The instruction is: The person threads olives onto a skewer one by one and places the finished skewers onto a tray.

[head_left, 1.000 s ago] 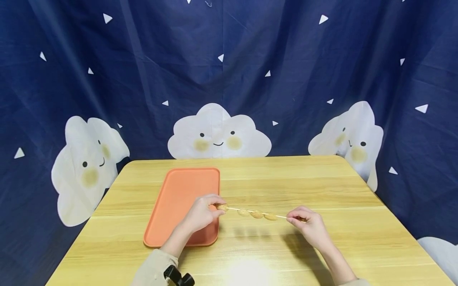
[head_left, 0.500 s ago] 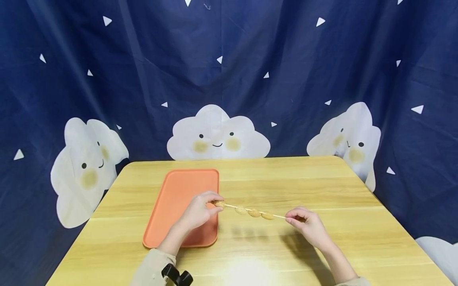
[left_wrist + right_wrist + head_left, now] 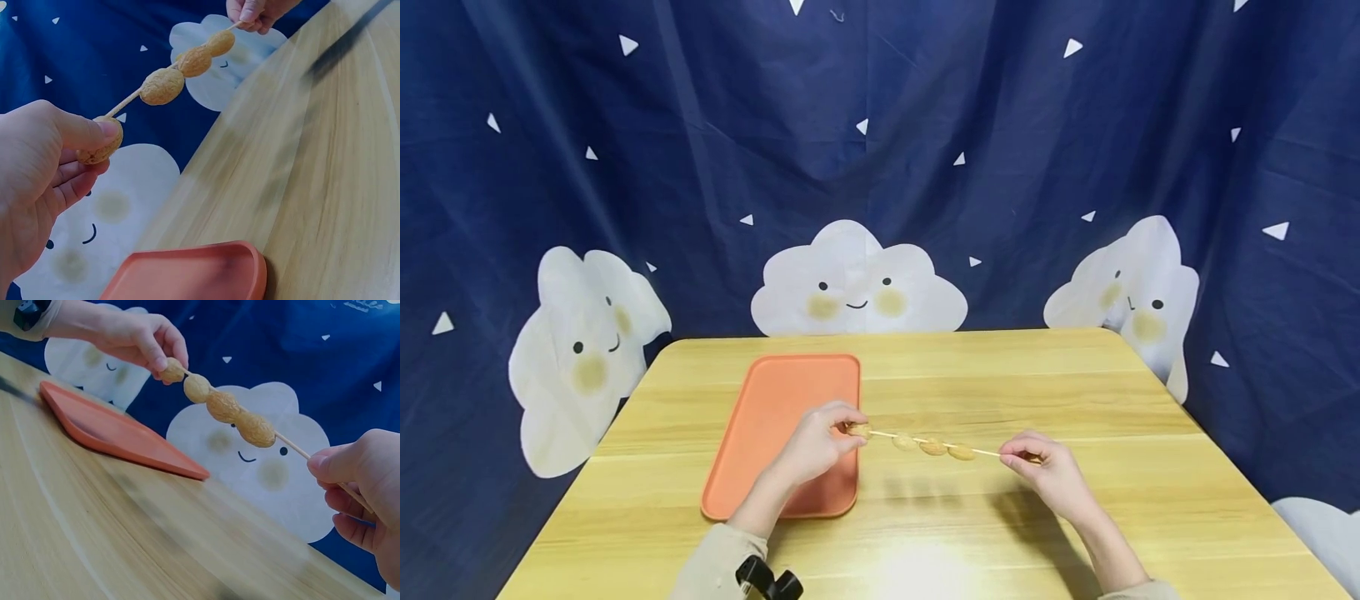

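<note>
Between my two hands a thin wooden skewer (image 3: 292, 445) is held in the air above the table. Several wrinkled, golden-brown oval balls (image 3: 256, 430) are threaded on it. My left hand (image 3: 818, 443), over the tray's right side, pinches the end ball (image 3: 94, 154) between thumb and fingers; the skewer's tip is not visible beyond that ball. My right hand (image 3: 1051, 473) grips the bare end of the skewer, with thumb and fingers curled round it. In the right wrist view, a bare length of stick shows between the nearest ball and the right thumb.
An orange rectangular tray (image 3: 778, 379) lies on the left part of the wooden table (image 3: 1000, 375), partly behind the left forearm. A dark blue curtain (image 3: 917, 100) with clouds hangs behind the table. A black device (image 3: 767, 578) sits at the left wrist.
My left hand and the balls have shifted very slightly left. The right hand keeps almost the same place and its grip on the skewer.
</note>
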Tool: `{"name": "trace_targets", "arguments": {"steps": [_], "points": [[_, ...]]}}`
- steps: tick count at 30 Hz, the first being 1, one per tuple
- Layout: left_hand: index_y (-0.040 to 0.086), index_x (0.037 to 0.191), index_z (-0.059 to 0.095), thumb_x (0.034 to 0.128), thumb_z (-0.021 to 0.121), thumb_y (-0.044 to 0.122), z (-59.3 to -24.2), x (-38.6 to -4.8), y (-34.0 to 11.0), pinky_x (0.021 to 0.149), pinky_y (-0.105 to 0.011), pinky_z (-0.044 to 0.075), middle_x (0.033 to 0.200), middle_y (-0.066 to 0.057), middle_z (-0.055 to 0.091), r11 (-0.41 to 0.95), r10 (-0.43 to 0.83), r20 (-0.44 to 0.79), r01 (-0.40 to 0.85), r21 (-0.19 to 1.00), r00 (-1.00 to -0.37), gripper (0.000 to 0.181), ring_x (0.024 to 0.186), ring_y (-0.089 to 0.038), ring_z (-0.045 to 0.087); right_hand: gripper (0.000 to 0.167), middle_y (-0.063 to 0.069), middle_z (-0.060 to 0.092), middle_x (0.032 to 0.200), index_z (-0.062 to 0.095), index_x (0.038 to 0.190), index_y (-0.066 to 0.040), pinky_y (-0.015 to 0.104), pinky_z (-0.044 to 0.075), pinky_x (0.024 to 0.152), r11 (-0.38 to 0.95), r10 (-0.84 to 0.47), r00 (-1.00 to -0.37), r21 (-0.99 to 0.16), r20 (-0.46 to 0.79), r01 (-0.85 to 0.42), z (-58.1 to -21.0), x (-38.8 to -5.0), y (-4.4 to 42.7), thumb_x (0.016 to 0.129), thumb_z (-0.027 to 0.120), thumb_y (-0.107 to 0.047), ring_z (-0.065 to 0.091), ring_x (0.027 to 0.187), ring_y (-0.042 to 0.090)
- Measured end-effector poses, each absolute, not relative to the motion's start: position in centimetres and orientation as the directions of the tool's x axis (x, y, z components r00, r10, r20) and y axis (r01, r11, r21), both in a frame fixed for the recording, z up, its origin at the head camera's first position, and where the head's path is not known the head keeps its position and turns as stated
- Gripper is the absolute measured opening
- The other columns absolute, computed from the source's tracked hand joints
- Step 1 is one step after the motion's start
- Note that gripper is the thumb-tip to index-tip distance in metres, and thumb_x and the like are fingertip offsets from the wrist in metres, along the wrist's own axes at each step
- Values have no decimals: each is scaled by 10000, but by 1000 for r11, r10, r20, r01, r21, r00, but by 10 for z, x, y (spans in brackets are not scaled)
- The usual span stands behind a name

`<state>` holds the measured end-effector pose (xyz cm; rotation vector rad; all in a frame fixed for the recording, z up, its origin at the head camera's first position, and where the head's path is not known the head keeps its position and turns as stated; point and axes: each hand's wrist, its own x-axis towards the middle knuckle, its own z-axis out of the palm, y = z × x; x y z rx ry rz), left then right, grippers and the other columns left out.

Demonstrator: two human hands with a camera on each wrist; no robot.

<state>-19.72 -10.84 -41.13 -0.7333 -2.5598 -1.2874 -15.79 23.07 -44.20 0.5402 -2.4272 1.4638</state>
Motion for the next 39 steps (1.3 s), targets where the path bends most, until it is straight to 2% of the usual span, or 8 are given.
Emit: {"name": "trace_targets", "arguments": {"steps": [6, 10, 17, 28, 34, 39], "points": [[102, 959, 715, 731, 755, 47, -412, -197, -108, 757, -402, 497, 916, 73, 626, 479, 340, 367, 495, 725, -866, 238, 805, -98, 558, 108, -23, 630, 826, 701, 830, -110, 210, 460, 665, 405, -184, -883, -785, 431, -468, -442, -157, 230, 800, 678, -10, 543, 763, 86], [96, 949, 717, 725, 757, 43, -412, -198, -108, 763, -398, 500, 900, 68, 630, 476, 347, 377, 508, 718, -859, 233, 800, -93, 566, 110, 3, 632, 827, 707, 836, -87, 205, 454, 668, 397, -182, -872, -778, 454, -487, -442, -157, 230, 798, 673, 11, 542, 767, 87], [89, 951, 720, 731, 754, 43, -412, -197, -107, 769, -297, 492, 920, 43, 642, 482, 359, 386, 522, 703, -850, 228, 816, -100, 578, 116, 21, 636, 825, 713, 836, -82, 207, 447, 669, 387, -175, -866, -776, 469, -498, -444, -156, 229, 788, 680, 18, 539, 772, 92], [101, 948, 723, 733, 756, 63, -413, -198, -107, 777, -286, 488, 930, 55, 646, 490, 354, 361, 500, 714, -863, 221, 829, -88, 580, 140, 51, 633, 797, 708, 812, -54, 206, 444, 636, 383, -176, -854, -765, 490, -518, -444, -158, 224, 762, 679, 74, 533, 741, 94], [111, 962, 722, 738, 754, 74, -413, -197, -107, 807, -305, 484, 952, 58, 647, 505, 346, 336, 475, 720, -876, 229, 866, -97, 586, 141, 113, 620, 775, 688, 788, 7, 199, 439, 625, 375, -177, -848, -762, 500, -528, -428, -149, 215, 742, 660, 136, 532, 723, 106], [119, 964, 721, 744, 751, 78, -413, -196, -106, 818, -315, 483, 961, 58, 646, 507, 343, 325, 465, 725, -881, 226, 888, -109, 590, 129, 112, 620, 780, 690, 788, 5, 204, 440, 628, 386, -168, -858, -769, 485, -510, -420, -144, 211, 746, 663, 124, 531, 727, 100]]}}
